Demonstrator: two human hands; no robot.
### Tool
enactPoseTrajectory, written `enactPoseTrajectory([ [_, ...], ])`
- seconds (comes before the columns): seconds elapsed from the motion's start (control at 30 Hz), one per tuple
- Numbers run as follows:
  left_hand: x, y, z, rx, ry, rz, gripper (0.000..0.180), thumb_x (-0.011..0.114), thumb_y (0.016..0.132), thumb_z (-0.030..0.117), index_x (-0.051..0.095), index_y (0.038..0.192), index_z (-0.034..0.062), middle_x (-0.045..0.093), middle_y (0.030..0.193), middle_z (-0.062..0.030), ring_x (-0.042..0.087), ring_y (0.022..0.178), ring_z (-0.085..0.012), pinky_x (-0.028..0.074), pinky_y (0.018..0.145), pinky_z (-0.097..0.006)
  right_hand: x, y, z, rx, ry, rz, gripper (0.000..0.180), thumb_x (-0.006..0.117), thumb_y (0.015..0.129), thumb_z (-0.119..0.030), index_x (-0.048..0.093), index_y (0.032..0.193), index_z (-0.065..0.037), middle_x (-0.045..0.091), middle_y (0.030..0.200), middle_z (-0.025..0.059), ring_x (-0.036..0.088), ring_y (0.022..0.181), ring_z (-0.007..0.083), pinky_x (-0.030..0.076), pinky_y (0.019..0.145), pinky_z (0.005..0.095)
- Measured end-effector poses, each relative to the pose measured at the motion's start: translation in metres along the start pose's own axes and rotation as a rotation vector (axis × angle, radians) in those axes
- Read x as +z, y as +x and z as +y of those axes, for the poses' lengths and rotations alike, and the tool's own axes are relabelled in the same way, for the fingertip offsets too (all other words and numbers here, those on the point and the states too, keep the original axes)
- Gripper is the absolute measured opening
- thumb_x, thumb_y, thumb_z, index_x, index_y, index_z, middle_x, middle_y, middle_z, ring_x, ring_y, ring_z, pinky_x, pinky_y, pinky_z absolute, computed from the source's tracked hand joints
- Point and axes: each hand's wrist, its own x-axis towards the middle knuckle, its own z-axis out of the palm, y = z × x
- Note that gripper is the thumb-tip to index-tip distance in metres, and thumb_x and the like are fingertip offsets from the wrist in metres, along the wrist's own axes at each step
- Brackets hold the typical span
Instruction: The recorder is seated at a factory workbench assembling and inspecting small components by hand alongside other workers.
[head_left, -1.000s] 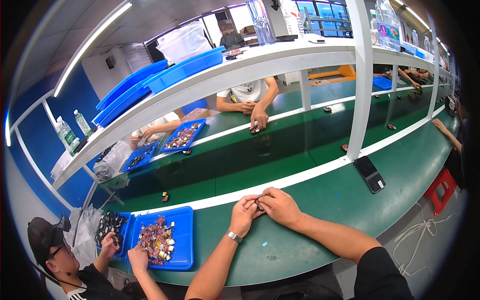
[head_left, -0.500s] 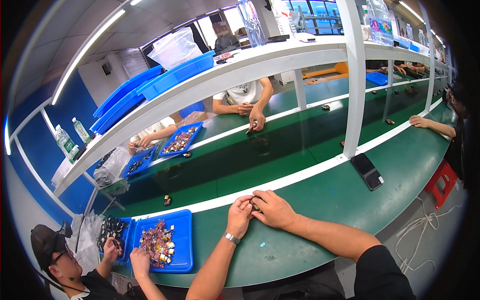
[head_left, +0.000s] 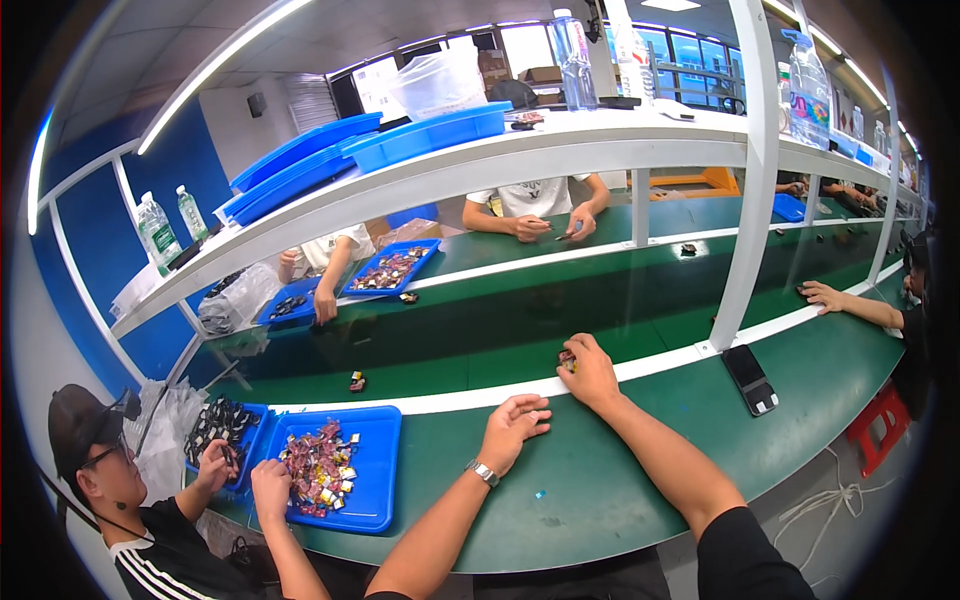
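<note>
My right hand [head_left: 593, 376] reaches over the white rail onto the green belt, its fingers closed round a small electronic part [head_left: 567, 361] with pinkish and yellow bits. Much of that part is hidden under the fingers. Nearer to me, my left hand [head_left: 512, 434] hovers over the green table top by the rail, holding nothing, its fingers loosely bent and apart. A metal-banded watch [head_left: 482, 472] circles my left wrist. Left of my hands lies a similar small part [head_left: 357, 381] on the belt.
A blue tray [head_left: 385, 470] of pinkish and yellow parts stands at left, by a co-worker's hand [head_left: 270, 490]. A black phone [head_left: 749, 380] lies right, beside a white post [head_left: 752, 200]. Across the belt, other people work near another blue tray [head_left: 428, 262]. Bottles [head_left: 572, 65] stand on the shelf.
My hands have come apart. The right one has moved forward onto the belt with the small part; the left has opened and stayed near the rail. The view has shifted slightly.
</note>
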Motion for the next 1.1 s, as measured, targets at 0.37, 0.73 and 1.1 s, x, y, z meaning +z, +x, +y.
enactPoseTrajectory([
  [0.37,-0.005,-0.001,-0.008,0.019,0.295,-0.11,0.015,0.057,0.094,0.007,0.063,0.106,0.0001,0.067,0.098,-0.0083,0.062,0.08,-0.0106,0.051,0.07,-0.025,-0.003,0.009,-0.015,-0.092,-0.034,0.109,0.042,0.075,0.076,-0.012,0.059,0.114,-0.003,0.058,0.112,0.0131,0.06,0.094,0.0301,0.05,0.081,0.0397],
  [0.73,0.003,-0.002,-0.016,0.193,0.647,-0.22,0.019,0.061,0.087,0.01,0.063,0.102,-0.0016,0.069,0.094,-0.0138,0.064,0.088,-0.0256,0.05,0.081,-0.036,0.103,0.073,-0.16,-0.172,0.217,-0.506,0.031,0.072,0.077,-0.017,0.066,0.105,-0.003,0.069,0.097,0.0136,0.067,0.093,0.0288,0.052,0.083,0.0395],
  [1.1,-0.003,0.002,-0.02,0.266,0.526,-0.354,0.009,0.058,0.091,0.013,0.059,0.093,0.0039,0.06,0.082,-0.0051,0.055,0.076,-0.0126,0.046,0.067,-0.029,0.247,0.081,-0.218,-0.096,0.165,-0.684,0.078,0.08,0.07,-0.035,0.048,0.134,-0.002,0.056,0.129,0.0192,0.053,0.12,0.0346,0.042,0.104,0.041],
])
